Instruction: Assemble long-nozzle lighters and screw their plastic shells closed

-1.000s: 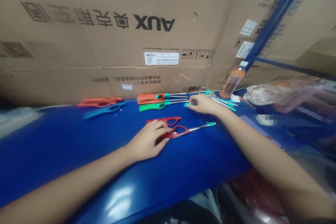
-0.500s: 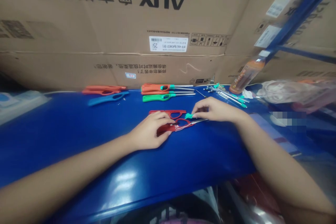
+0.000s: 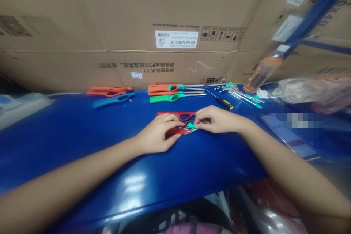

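Note:
A red lighter casing half (image 3: 173, 132) lies on the blue table, its handle end gripped by my left hand (image 3: 159, 133). Thin white wires run over its loop end. Between the fingertips of my right hand (image 3: 216, 120) is a small green plastic trigger (image 3: 190, 126), held over the casing's loop opening. My right fingers cover part of the casing's front end and its metal tube. Just behind lies a second red casing half (image 3: 187, 116), partly hidden by both hands.
Orange and green lighters with metal tubes (image 3: 167, 98) lie at the back, beside red and blue casing halves (image 3: 113, 100). A screwdriver (image 3: 225, 103), loose metal tubes (image 3: 241, 97), a bottle (image 3: 261, 75) and a phone (image 3: 287, 137) are to the right. Cardboard boxes (image 3: 123, 56) stand behind.
My right hand has moved left and slightly down, bringing the green trigger from beside the casing to over its loop. The screwdriver behind that hand has come into view. My left hand keeps its hold.

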The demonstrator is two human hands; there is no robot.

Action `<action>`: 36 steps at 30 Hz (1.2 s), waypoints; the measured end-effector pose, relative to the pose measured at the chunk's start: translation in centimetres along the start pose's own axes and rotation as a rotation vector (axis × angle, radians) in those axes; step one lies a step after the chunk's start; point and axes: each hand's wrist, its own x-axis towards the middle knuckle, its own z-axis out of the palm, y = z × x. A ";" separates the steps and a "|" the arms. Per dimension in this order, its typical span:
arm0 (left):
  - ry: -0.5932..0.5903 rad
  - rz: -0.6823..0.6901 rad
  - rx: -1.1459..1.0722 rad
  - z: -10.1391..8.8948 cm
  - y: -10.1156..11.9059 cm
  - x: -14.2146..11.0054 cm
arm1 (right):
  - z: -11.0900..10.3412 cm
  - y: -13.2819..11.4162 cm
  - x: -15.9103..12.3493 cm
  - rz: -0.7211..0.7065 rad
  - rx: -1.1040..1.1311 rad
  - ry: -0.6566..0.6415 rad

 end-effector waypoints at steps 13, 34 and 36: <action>-0.007 -0.004 -0.047 0.0 -0.3 0.1 | 0.4 -0.2 0.1 -0.068 0.039 0.018; 0.001 -0.020 -0.079 0.1 -0.2 0.3 | 0.6 -1.6 0.0 -0.155 -0.288 0.012; 0.001 -0.018 -0.077 0.1 -0.3 0.2 | 0.6 -1.7 0.0 -0.148 -0.301 0.003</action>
